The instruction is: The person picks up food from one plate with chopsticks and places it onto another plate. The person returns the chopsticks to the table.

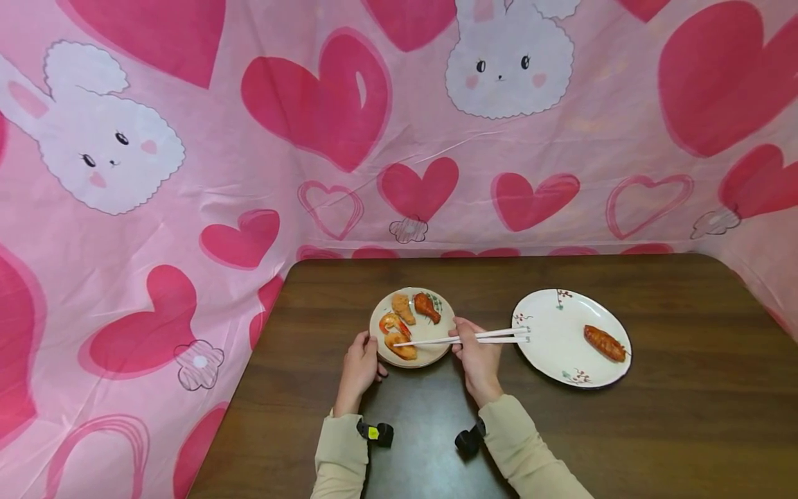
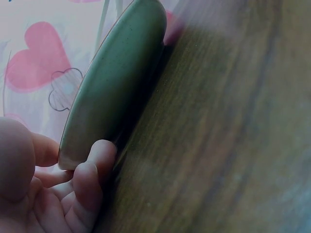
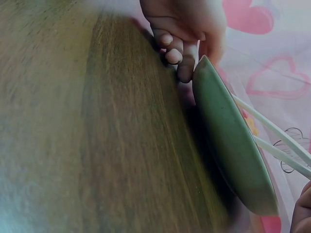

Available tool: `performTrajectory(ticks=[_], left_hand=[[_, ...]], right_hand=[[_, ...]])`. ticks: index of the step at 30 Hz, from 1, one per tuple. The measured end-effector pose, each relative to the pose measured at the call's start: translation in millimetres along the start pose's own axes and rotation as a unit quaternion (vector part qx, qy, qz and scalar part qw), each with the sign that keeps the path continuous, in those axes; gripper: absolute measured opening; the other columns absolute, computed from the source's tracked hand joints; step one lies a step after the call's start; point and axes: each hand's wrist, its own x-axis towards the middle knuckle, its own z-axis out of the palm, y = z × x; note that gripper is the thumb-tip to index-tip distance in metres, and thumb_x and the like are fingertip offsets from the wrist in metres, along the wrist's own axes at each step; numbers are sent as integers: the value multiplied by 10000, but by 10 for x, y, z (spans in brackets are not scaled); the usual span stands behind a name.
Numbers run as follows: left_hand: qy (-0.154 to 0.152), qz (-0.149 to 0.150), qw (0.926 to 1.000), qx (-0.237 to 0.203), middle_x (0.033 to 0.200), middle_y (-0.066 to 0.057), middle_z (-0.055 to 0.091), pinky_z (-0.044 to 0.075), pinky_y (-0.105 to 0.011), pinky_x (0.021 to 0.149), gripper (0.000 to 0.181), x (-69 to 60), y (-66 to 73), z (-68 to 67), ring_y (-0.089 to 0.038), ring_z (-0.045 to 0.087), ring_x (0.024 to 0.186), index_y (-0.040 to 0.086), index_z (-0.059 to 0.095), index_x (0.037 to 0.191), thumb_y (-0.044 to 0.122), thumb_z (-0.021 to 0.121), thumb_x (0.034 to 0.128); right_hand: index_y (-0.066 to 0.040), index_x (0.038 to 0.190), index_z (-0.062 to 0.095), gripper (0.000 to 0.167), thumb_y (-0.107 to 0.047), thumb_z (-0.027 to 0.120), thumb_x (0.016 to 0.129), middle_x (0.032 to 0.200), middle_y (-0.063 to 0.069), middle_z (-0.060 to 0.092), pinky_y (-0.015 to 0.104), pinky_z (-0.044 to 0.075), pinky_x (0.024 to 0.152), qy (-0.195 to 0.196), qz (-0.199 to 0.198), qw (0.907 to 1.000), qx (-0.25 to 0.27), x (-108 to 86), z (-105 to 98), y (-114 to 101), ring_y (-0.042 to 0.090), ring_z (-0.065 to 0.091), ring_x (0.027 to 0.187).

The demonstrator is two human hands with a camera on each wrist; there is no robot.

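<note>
A small round plate [image 1: 429,352] lies on the table in the head view. It bears a drumstick [image 1: 427,307], a breaded piece [image 1: 403,308], a shrimp [image 1: 394,323] and a curved golden piece [image 1: 402,353]. My left hand [image 1: 359,365] grips the plate's left rim; the left wrist view shows fingers [image 2: 101,158] under its green outer side. White chopsticks [image 1: 506,339] are held in my right hand [image 1: 479,360], beside the plate's right rim. Their tips reach over the golden piece; whether they touch it, I cannot tell.
To the right stands a larger white oval plate [image 1: 542,346] with a cooked chicken wing [image 1: 605,343] on its right side. The brown wooden table [image 1: 686,416] meets a pink heart-patterned cloth [image 1: 430,125] behind and at the left.
</note>
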Motion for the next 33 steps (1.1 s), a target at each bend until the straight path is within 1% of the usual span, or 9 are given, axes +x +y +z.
performTrajectory(ticks=[9, 19, 26, 33], left_hand=[[-1, -7, 10000, 10, 599, -68, 603, 485, -312, 477, 434, -4, -1, -5, -151, 535, 452, 39, 432, 1405, 271, 368, 1044], [23, 59, 10000, -77, 576, -55, 583, 483, -312, 463, 425, -11, 5, 2, -143, 535, 442, 29, 441, 1394, 254, 376, 1039], [22, 65, 9999, -84, 572, -59, 584, 485, -315, 463, 421, -11, 8, -2, -147, 538, 441, 30, 445, 1388, 256, 374, 1040], [-2, 19, 10000, -67, 605, -68, 592, 488, -318, 479, 425, 0, -13, -3, -155, 544, 463, 42, 435, 1399, 265, 362, 1044]], right_hand=[[87, 1170, 639, 309, -114, 564, 949, 663, -84, 652, 119, 433, 476, -16, -64, 9999, -87, -12, 10, -9, 19, 507, 498], [65, 1147, 663, 302, -139, 570, 944, 686, -82, 666, 145, 462, 493, -12, -250, 9986, -473, -45, 14, -46, 39, 538, 517], [31, 1123, 689, 280, -162, 591, 945, 695, -79, 666, 138, 453, 490, 36, -370, 9968, -710, -65, -1, -127, 36, 538, 518], [27, 1111, 697, 271, -162, 611, 937, 675, -97, 662, 134, 449, 483, 39, -489, 9965, -676, -62, -25, -183, 15, 540, 504]])
